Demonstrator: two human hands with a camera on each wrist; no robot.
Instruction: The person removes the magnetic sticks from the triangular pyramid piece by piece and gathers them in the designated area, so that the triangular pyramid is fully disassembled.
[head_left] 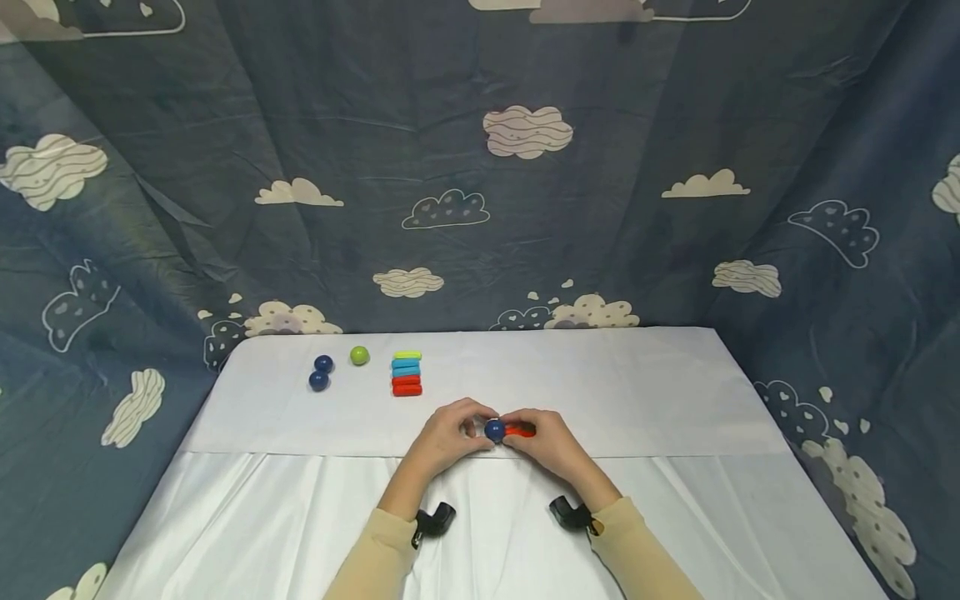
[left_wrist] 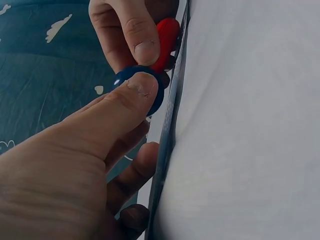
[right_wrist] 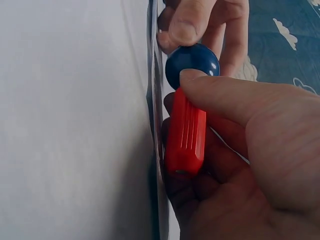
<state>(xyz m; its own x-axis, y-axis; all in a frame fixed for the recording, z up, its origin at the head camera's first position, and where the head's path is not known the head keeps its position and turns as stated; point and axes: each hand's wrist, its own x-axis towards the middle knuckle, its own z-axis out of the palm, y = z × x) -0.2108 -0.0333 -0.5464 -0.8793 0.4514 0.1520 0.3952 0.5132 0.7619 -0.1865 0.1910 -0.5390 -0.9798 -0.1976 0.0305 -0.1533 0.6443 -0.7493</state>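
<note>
Between the two hands, just above the white table, is a dark blue ball that touches the end of a red ridged rod. My left hand pinches the ball between thumb and fingers, with its other fingers loosely bent below. The right hand holds the rod, its thumb lying where rod and ball meet. In the left wrist view the left thumb covers much of the blue ball, and the red rod shows beyond it. Whether rod and ball are joined I cannot tell.
Farther back on the white table lie two dark blue balls, a green ball and a column of short rods in green, blue and red. A dark cloth with clouds hangs behind the table.
</note>
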